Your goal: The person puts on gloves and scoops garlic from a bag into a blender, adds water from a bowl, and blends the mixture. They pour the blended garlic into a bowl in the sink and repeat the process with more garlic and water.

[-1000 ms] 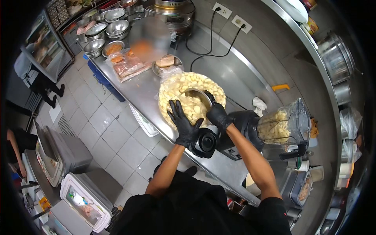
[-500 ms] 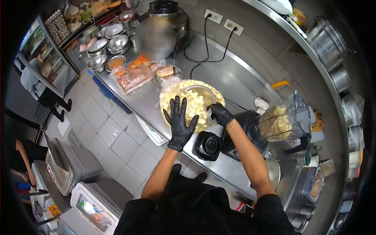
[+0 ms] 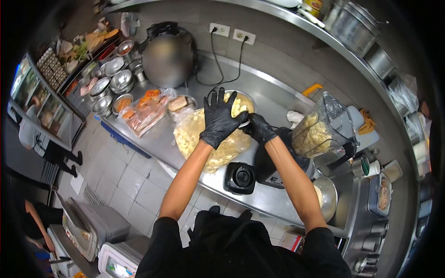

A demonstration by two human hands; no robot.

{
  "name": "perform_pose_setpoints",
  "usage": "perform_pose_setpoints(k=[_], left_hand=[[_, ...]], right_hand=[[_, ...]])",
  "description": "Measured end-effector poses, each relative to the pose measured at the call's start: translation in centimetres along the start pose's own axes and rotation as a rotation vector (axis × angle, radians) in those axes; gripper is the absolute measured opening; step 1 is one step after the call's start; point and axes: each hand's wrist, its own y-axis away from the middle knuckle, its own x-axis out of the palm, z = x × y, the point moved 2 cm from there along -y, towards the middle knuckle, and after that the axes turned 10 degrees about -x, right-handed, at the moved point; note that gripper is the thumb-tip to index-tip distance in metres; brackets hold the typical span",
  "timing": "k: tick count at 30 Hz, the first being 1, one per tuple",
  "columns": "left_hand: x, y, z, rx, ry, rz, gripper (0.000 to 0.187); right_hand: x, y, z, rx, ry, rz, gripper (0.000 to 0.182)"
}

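Note:
My left hand (image 3: 219, 121), in a black glove, is spread flat over the near side of a metal bowl (image 3: 251, 103), against pale yellow chunks (image 3: 238, 107). My right hand (image 3: 259, 129), also black-gloved, has its fingers closed on the bowl's near right edge. The bowl looks tilted above a large clear plastic bag (image 3: 232, 147) filled with more pale chunks and cloudy yellowish content. To the right stands a blender jar (image 3: 315, 134) partly filled with pale pieces. My left palm hides part of the bowl and bag.
A black blender base (image 3: 240, 178) stands at the counter's front edge. Bagged meat (image 3: 147, 113) and several metal bowls (image 3: 121, 81) lie to the left. Power cords (image 3: 222, 69) run down the wall. A shelf (image 3: 296, 21) hangs overhead. A person (image 3: 34, 123) stands by the glass-door fridge.
The metal bowl has been raised out of the chunks and tipped at the back of the bag. My left hand has moved from above the bag onto the bowl's contents.

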Motion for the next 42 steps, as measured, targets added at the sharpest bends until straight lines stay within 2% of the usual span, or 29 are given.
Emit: perform_pose_setpoints(k=[3, 4, 5, 9, 13, 14, 15, 16, 17, 19, 21, 22, 23, 24, 25, 27, 28, 29, 30, 31, 33, 35, 36, 37, 38, 39, 40, 41, 42], left_hand=[[-0.6, -2.2, -1.6, -0.051, 0.012, 0.005, 0.065], [-1.1, -2.8, -2.2, -0.026, 0.023, -0.009, 0.062], [-1.6, -3.3, -2.9, 0.036, 0.026, -0.037, 0.06], [-6.6, -5.0, -9.4, 0.206, 0.177, -0.189, 0.049], [-9.3, -6.9, -17.9, 0.384, 0.535, -0.255, 0.046], [-8.9, -7.4, -20.2, 0.403, 0.572, -0.266, 0.045], [-9.1, -7.3, -22.5, 0.46, 0.594, -0.329, 0.051], [-8.5, -7.1, -24.7, 0.459, 0.608, -0.34, 0.053], [-7.5, -7.1, -26.5, 0.457, 0.623, -0.353, 0.054], [-4.8, -6.6, -29.1, 0.493, 0.651, -0.397, 0.058], [-2.1, -6.0, -30.2, 0.523, 0.745, -0.314, 0.06], [-1.1, -5.7, -30.2, 0.472, 0.86, -0.156, 0.059], [-0.5, -5.6, -30.0, 0.421, 0.963, 0.006, 0.058], [-0.9, -5.7, -29.4, 0.401, 0.92, 0.208, 0.059], [-1.3, -5.7, -28.4, 0.336, 0.814, 0.29, 0.05], [-0.8, -7.0, -25.9, 0.4, 0.78, 0.196, 0.041], [-0.4, -7.5, -24.5, 0.34, 0.853, 0.256, 0.037], [-0.6, -7.9, -23.5, 0.276, 0.923, 0.318, 0.034], [-0.9, -8.0, -22.8, 0.27, 0.894, 0.186, 0.037], [-1.2, -7.6, -22.4, 0.273, 0.829, -0.046, 0.039], [-3.0, -6.9, -22.8, 0.235, 0.879, -0.071, 0.038], [-1.7, -7.8, -22.8, 0.331, 1.01, 0.013, 0.038], [-0.8, -8.5, -22.5, 0.42, 1.145, 0.085, 0.039], [0.0, -9.8, -21.7, 0.367, 1.005, 0.06, 0.035], [-0.6, -10.6, -21.5, 0.337, 1.119, -0.009, 0.03], [-2.4, -10.4, -20.9, 0.235, 1.027, -0.075, 0.03], [-2.1, -11.9, -17.7, 0.161, 1.06, -0.066, 0.034], [-4.2, -11.2, -16.6, -0.022, 0.996, -0.083, 0.034], [-5.1, -11.8, -13.3, -0.279, 1.037, 0.072, 0.033]], right_hand=[[1.8, 1.9, 2.8, -0.042, 0.032, -0.088, 0.017], [2.1, 3.1, 4.0, -0.067, 0.063, -0.048, 0.019], [2.3, 3.8, 4.9, -0.137, -0.003, -0.105, 0.017], [2.2, 9.4, 11.8, -0.218, 0.133, -0.133, 0.016], [1.6, 18.1, 19.8, -0.47, 0.306, -0.426, 0.021], [0.4, 19.6, 21.5, -0.454, 0.334, -0.474, 0.024], [-1.1, 21.1, 23.0, -0.55, 0.361, -0.408, 0.025], [-1.5, 22.9, 24.0, -0.608, 0.381, -0.486, 0.025], [-3.3, 23.6, 25.1, -0.588, 0.454, -0.462, 0.025], [-6.2, 24.3, 26.0, -0.566, 0.63, -0.565, 0.025], [-9.6, 23.5, 26.0, -0.56, 0.823, -0.634, 0.029], [-11.4, 22.4, 25.9, -0.883, 1.169, -0.596, 0.034], [-12.3, 22.5, 25.7, -0.776, 1.494, -0.738, 0.045], [-11.6, 23.0, 25.5, -0.874, 1.558, -0.669, 0.051], [-10.9, 23.4, 25.2, -0.967, 1.619, -0.593, 0.057], [-10.7, 23.7, 24.9, -1.016, 1.74, -0.546, 0.062], [-10.5, 23.9, 24.6, -1.066, 1.865, -0.488, 0.068], [-10.2, 24.0, 24.4, -1.056, 1.852, -0.496, 0.068], [-9.6, 24.0, 24.3, -1.099, 1.921, -0.446, 0.069], [-9.2, 24.0, 24.0, -1.139, 1.987, -0.393, 0.07], [-9.2, 23.5, 24.0, -1.131, 1.946, -0.401, 0.073], [-8.7, 23.7, 24.4, -1.394, 1.821, -0.395, 0.07], [-8.6, 24.0, 24.6, -1.379, 1.675, -0.358, 0.067], [-8.6, 24.4, 24.9, -1.362, 1.529, -0.329, 0.065], [-8.5, 25.1, 24.9, -1.231, 1.323, -0.345, 0.06], [-8.5, 25.9, 24.8, -1.207, 1.158, -0.349, 0.065], [-10.8, 26.9, 24.8, -1.231, 1.074, -0.391, 0.059], [-13.5, 28.1, 24.5, -1.259, 0.986, -0.434, 0.054], [-16.8, 29.3, 23.5, -1.359, 0.902, -0.536, 0.045]])
